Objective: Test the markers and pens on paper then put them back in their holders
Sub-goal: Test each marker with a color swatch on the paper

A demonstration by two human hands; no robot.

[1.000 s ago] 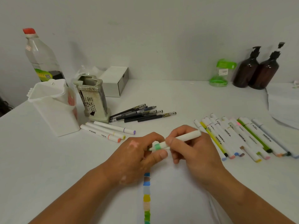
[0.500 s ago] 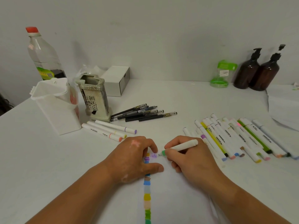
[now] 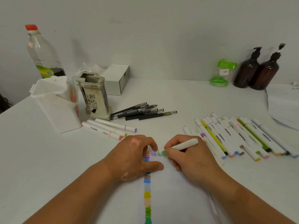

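Observation:
My right hand (image 3: 191, 159) grips a white marker (image 3: 184, 144) with a green tip, the tip down on the white paper (image 3: 174, 199) beside a fresh green patch (image 3: 160, 153). My left hand (image 3: 135, 157) rests on the paper next to it; the marker's cap is not visible. A column of colour swatches (image 3: 147, 196) runs down the sheet. Three white markers (image 3: 110, 128) lie left of centre, several black pens (image 3: 142, 112) behind them, and a large spread of markers (image 3: 239, 136) on the right. A white plastic holder (image 3: 53, 107) and a ceramic holder (image 3: 94, 97) stand at the left.
A clear bottle with a red cap (image 3: 43, 54) stands behind the holders, and a white box (image 3: 117, 80) sits near the wall. Two brown pump bottles (image 3: 257, 70) and a green-lidded jar (image 3: 222, 73) stand at the back right. White cloth or paper (image 3: 283, 107) lies at the right edge.
The cap came off the marker between my hands. My right hand then lowered the green tip onto the paper and drew a green patch by the purple one, while my left hand settled on the sheet.

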